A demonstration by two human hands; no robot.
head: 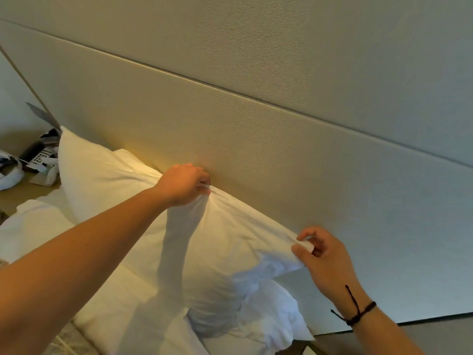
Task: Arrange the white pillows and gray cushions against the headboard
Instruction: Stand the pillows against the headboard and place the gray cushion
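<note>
Beige textured headboard (256,139) fills most of the view, fine pebbled fabric in wide panels split by thin straight seams running down to the right. Its top and right end are cut off by the frame edge. White pillow (225,252) stands upright against the headboard's lowest panel, soft cotton, smooth on its upper face and heavily creased at its lower right. Its long axis follows the top edge, sloping from upper left down to lower right, broad face toward the camera; its bottom edge is hidden by the left forearm and bedding. Left hand (183,184) is clamped on the pillow's upper left corner, fabric bunched in the fist; fingertips hidden behind the knuckles. Right hand (325,257) pinches the upper right corner between thumb and forefinger, other fingers loosely curled behind. Black cord bracelet (354,312) on the right wrist, loose end trailing up. Second white pillow (102,175) leans on the headboard just to the left, touching the first, partly covered by it. More white bedding (120,311) lies flat below, extent unclear. Nightstand (15,190) at far left is cluttered, a phone keypad (38,156) just legible, the rest too blurred to identify.
</note>
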